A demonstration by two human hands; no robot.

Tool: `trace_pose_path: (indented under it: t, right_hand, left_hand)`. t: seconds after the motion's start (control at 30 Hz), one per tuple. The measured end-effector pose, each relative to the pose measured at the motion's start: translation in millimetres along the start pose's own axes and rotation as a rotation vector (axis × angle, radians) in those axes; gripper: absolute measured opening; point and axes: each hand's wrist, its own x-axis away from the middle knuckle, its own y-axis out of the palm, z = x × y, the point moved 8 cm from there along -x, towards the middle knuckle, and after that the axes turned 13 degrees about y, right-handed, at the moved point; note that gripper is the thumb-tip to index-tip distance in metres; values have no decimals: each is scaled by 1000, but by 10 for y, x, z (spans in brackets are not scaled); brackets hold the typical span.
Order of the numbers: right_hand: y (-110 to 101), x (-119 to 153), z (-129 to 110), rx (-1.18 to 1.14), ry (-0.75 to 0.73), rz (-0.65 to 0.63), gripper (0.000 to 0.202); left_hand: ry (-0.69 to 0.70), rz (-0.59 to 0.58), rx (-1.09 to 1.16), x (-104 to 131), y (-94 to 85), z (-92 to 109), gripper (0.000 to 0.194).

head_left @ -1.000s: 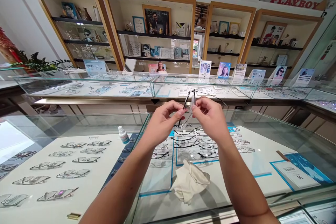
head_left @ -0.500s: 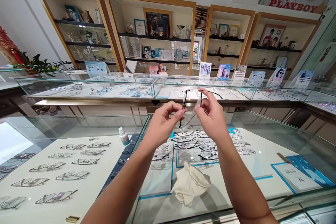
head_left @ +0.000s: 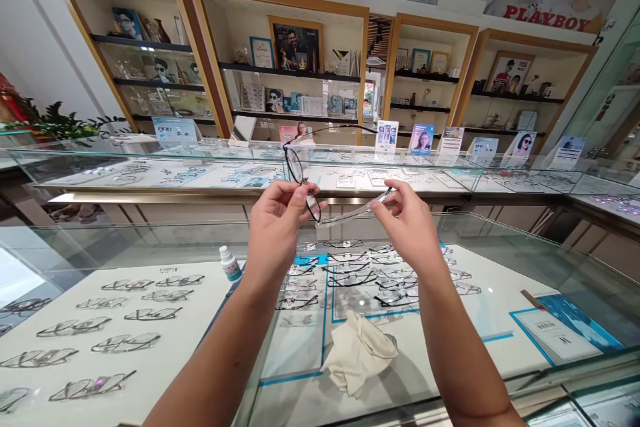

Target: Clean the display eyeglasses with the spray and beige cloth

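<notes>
A pair of dark thin-rimmed eyeglasses (head_left: pixel 295 165) is held up above the counter, its front turned sideways. My left hand (head_left: pixel 275 227) pinches it around the bridge, between the two lenses. My right hand (head_left: pixel 411 227) has thumb and fingers closed on the tip of the lower temple arm, which seems wrapped in clear plastic. The other temple arm points freely to the right, above both hands. Below them, a crumpled cream cloth (head_left: pixel 361 353) lies on the glass countertop. Several eyeglasses (head_left: pixel 353 267) sit in rows in the case under my hands.
A small white bottle (head_left: pixel 229 263) stands left of my left forearm. More eyeglasses (head_left: pixel 125 342) fill the left case. Across the aisle runs another glass display counter (head_left: pixel 240 170) with standing cards (head_left: pixel 423 140); wooden shelves (head_left: pixel 280 0) line the wall behind.
The eyeglasses have turned, so their front now faces sideways with one temple arm raised. My left hand has moved left and a little up, away from my right hand.
</notes>
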Motion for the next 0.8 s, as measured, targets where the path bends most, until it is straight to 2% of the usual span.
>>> trace_pose_path:
  t: [0.13,0.3,0.37,0.47,0.53,0.63,0.8]
  right_hand:
    - [-39,-2,29,49,-14,-16,41]
    - [-231,123,-137,158,-148,154,41]
    - [-173,211,-250,126,-235,97,36]
    - [84,337,-378,46,-320,-126,33]
    - [238,389,-422,28,-339,-207,32]
    - [362,399,-447,8,-347,-229,24]
    - [378,370,-447,-99,-332,-230,15]
  left_hand:
    - [-20,-9,9,-17,-29,-10,33]
    - [-59,-130,-65,8,25,-70,32]
    - [-71,-161,-85,36,62,-86,32]
    - [-90,-215,-89,89,143,-107,31]
    - [-103,-249,-78,124,194,-121,28]
    - [-145,-271,-25,168,242,-149,25]
    - [-210,-253,-19,202,231,-186,25]
